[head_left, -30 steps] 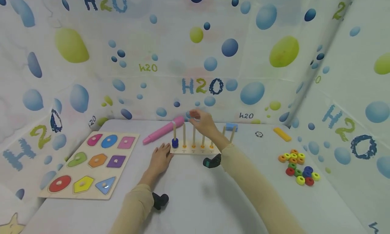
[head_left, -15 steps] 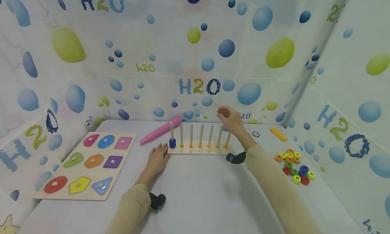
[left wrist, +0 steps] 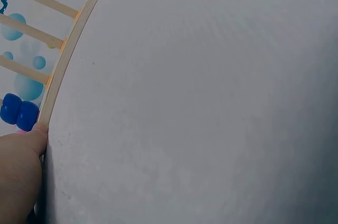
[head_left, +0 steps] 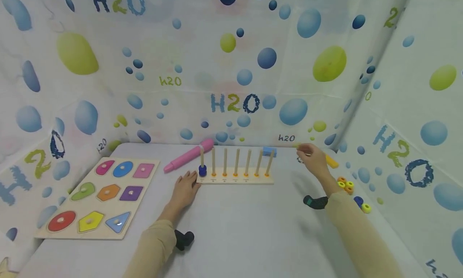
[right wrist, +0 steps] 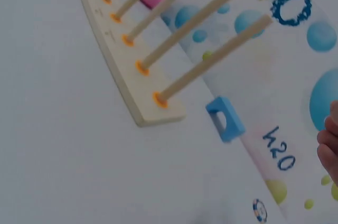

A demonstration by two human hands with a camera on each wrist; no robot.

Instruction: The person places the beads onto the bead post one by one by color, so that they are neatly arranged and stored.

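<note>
A wooden peg board (head_left: pixel 235 181) with a row of upright pegs stands mid-table; two blue rings (head_left: pixel 202 170) are stacked on its leftmost peg. My left hand (head_left: pixel 185 191) rests at the board's left end, fingers fairly straight. In the left wrist view the thumb (left wrist: pixel 38 138) touches the corner of the base, close to the blue rings (left wrist: pixel 20 112). Off to the right, my right hand (head_left: pixel 314 161) is raised above the table with loosely bent fingers and nothing visible in them. Coloured rings (head_left: pixel 345 184) lie beyond its wrist, partly hidden by the sleeve.
At left lies a shape puzzle board (head_left: pixel 97 197) with knobbed pieces. Behind the pegs are a pink marker-shaped thing (head_left: pixel 188 156) and a blue block with an arched cutout (right wrist: pixel 226 119). A yellow block (head_left: pixel 331 161) sits behind the right hand. Patterned sheeting (head_left: pixel 202 37) surrounds the table.
My right hand has moved from above the pegs to the right and come lower, its sleeve now covering part of the ring pile. The left hand has stayed at the board's end.
</note>
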